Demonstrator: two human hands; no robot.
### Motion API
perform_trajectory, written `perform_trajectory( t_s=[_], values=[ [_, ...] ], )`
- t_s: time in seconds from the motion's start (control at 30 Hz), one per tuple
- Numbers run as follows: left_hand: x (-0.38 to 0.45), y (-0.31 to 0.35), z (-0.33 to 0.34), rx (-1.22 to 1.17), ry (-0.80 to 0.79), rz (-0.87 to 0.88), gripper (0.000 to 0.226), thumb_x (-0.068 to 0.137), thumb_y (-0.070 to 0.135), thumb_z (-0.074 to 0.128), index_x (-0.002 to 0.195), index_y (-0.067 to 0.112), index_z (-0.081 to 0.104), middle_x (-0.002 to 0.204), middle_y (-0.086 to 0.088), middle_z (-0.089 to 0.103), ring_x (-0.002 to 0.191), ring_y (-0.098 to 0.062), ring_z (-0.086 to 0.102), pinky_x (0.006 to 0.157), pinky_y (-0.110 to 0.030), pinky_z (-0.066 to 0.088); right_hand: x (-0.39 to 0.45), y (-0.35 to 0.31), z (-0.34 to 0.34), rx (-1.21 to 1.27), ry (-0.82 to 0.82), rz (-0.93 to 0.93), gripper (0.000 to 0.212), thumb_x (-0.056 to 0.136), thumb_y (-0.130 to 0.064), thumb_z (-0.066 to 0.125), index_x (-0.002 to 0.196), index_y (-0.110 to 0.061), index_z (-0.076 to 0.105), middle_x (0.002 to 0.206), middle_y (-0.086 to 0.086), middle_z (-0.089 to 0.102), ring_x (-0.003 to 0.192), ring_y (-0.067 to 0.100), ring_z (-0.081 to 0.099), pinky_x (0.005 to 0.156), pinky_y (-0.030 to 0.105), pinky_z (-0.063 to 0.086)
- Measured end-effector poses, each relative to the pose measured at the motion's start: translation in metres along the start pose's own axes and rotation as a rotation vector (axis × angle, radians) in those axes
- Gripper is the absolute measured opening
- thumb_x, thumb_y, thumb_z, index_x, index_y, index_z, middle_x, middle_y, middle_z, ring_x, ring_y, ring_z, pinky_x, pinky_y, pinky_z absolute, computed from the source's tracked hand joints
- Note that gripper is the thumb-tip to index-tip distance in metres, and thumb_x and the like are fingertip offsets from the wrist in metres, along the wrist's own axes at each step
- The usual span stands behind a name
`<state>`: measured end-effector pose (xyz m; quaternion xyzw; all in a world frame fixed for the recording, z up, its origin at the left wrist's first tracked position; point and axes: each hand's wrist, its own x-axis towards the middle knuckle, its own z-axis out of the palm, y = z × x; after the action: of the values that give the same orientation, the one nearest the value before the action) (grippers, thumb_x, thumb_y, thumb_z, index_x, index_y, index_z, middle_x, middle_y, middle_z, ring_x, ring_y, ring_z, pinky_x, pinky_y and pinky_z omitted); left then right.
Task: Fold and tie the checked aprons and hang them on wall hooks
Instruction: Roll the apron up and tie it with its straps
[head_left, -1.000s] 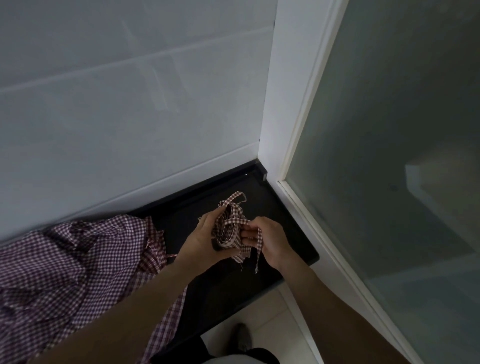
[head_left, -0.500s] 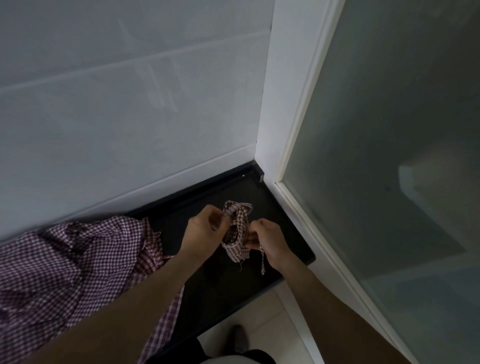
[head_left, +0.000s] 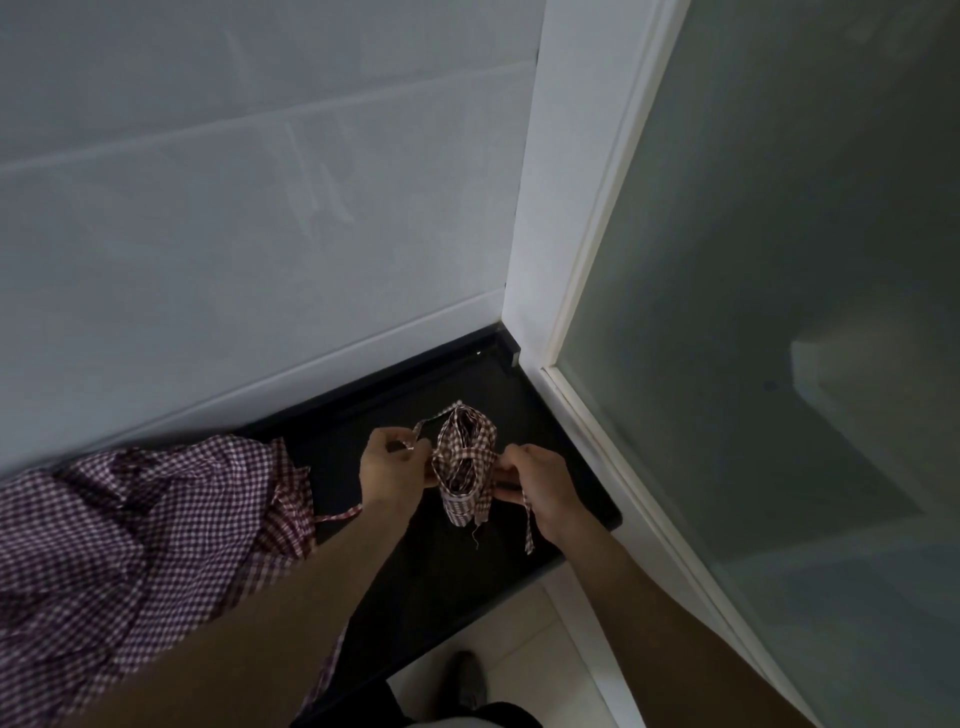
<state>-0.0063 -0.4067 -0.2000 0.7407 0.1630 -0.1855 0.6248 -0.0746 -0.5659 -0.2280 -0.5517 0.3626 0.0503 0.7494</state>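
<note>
A loose heap of checked aprons lies on the left part of the black desk, some cloth hanging over its front edge, just as before. To its right, the left hand pinches a thin strap end, which it now draws out to the left where half a second ago it was closed against the bundle. Between the hands, held above the desk, is the small folded apron, wrapped round by its strap and now more upright and tighter. The right hand pinches the other strap, whose tail dangles below. A frosted glass door stands at right.
</note>
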Motion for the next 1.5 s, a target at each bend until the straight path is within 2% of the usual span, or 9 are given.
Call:
perform_trajectory(
  t_s=[0.3,0.4,0.5,0.67,0.87,1.03,1.17,1.33,1.5],
  values=[
    [-0.001,-0.018,-0.004,0.563,-0.198,0.316,0.021,0.097,0.010,0.055,0.114,0.016,0.067,0.114,0.011,0.053,0.094,0.002,0.052,0.084,-0.011,0.042,0.007,0.004,0.005,-0.017,0.006,0.009,0.014,0.094,-0.012,0.057,0.092,-0.002,0.067,0.095,0.017,0.073,0.094,0.029,0.072,0.086,0.046,0.060],
    [-0.004,-0.025,-0.010,0.618,-0.325,0.475,0.041,0.090,0.009,0.065,0.130,0.018,0.059,0.127,0.018,0.044,0.115,0.003,0.043,0.095,-0.005,0.028,0.007,0.007,0.007,-0.082,0.023,-0.046,0.013,0.096,-0.015,0.058,0.091,-0.007,0.067,0.097,0.012,0.071,0.094,0.024,0.069,0.089,0.043,0.058],
    [-0.003,-0.038,-0.013,0.590,-0.475,0.499,0.061,0.081,0.016,0.076,0.135,0.027,0.049,0.127,0.021,0.051,0.115,0.012,0.047,0.101,-0.010,0.038,0.008,0.012,0.008,-0.177,0.024,-0.059,0.018,0.095,-0.024,0.060,0.097,-0.010,0.071,0.102,0.006,0.071,0.102,0.022,0.066,0.093,0.039,0.054],
    [0.004,-0.054,-0.009,0.660,-0.402,0.510,0.074,0.076,0.046,0.080,0.139,0.028,0.045,0.129,0.017,0.049,0.116,0.004,0.048,0.092,-0.002,0.032,0.002,0.012,0.009,-0.124,-0.059,-0.032,0.023,0.095,-0.029,0.062,0.098,-0.009,0.073,0.102,0.008,0.073,0.103,0.026,0.069,0.093,0.044,0.056],
    [-0.004,-0.021,-0.008,0.419,-0.387,0.275,0.029,0.096,0.034,0.061,0.122,0.029,0.051,0.107,0.018,0.057,0.100,0.002,0.057,0.073,-0.008,0.042,-0.013,-0.004,0.007,-0.177,-0.096,-0.102,0.026,0.102,-0.033,0.052,0.097,-0.012,0.066,0.106,0.009,0.070,0.102,0.022,0.068,0.083,0.034,0.057],
    [-0.005,0.002,-0.014,0.358,-0.250,0.133,0.030,0.099,0.046,0.049,0.112,0.021,0.060,0.101,0.004,0.064,0.094,-0.015,0.062,0.082,-0.030,0.050,-0.033,-0.009,0.014,-0.303,-0.112,-0.158,0.024,0.103,-0.032,0.049,0.098,-0.014,0.064,0.102,0.005,0.069,0.096,0.022,0.070,0.088,0.040,0.059],
    [-0.010,0.011,-0.025,0.302,-0.229,0.052,0.034,0.100,0.045,0.048,0.088,0.017,0.063,0.092,-0.002,0.067,0.090,-0.021,0.065,0.076,-0.030,0.049,-0.056,-0.012,0.025,-0.425,0.007,-0.232,0.022,0.101,-0.031,0.054,0.099,-0.014,0.067,0.088,0.000,0.067,0.080,0.012,0.065,0.070,0.025,0.053],
    [-0.027,0.002,-0.033,0.172,-0.211,-0.138,0.047,0.100,0.045,0.048,0.117,0.004,0.062,0.109,-0.013,0.064,0.091,-0.025,0.059,0.082,-0.034,0.049,-0.096,-0.021,0.040,-0.624,0.083,-0.386,0.023,0.100,-0.023,0.056,0.122,-0.017,0.057,0.100,-0.011,0.059,0.087,-0.002,0.057,0.076,0.013,0.047],
    [-0.047,0.008,-0.034,0.067,-0.263,-0.279,0.052,0.101,0.046,0.046,0.130,0.004,0.054,0.102,-0.011,0.058,0.088,-0.024,0.058,0.067,-0.032,0.048,-0.129,-0.010,0.040,-0.949,-0.066,-0.481,0.074,0.085,-0.023,0.072,0.148,-0.018,0.034,0.138,0.004,0.048,0.123,0.019,0.051,0.106,0.041,0.047]
  ],
)
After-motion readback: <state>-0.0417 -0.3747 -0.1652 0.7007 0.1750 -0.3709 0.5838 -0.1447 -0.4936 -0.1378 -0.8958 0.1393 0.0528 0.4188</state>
